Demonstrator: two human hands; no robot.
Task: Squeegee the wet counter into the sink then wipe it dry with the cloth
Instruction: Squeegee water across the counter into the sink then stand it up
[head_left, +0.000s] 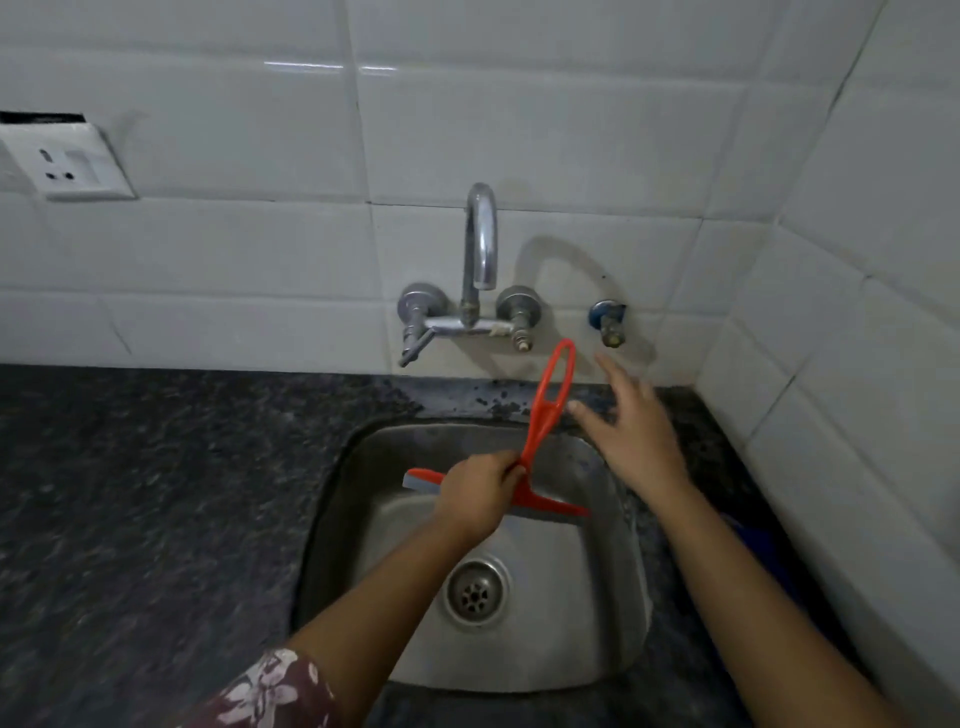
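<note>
An orange squeegee (548, 410) hangs over the steel sink (613, 613), its looped handle pointing up toward the wall and its blade across the basin. My left hand (480, 496) grips it where handle meets blade. Just right of the handle, my right hand (631, 431) is spread with fingers apart, holding nothing, above the sink's far right corner. The dark speckled counter (156, 493) surrounds the sink. A blue cloth (763, 551) shows partly behind my right forearm, on the counter to the right of the sink.
A chrome tap (480, 244) with two valve handles juts from the white tiled wall above the sink, with a small blue-collared valve (608, 322) to its right. A wall socket (67, 166) sits far left. A tiled side wall closes in on the right.
</note>
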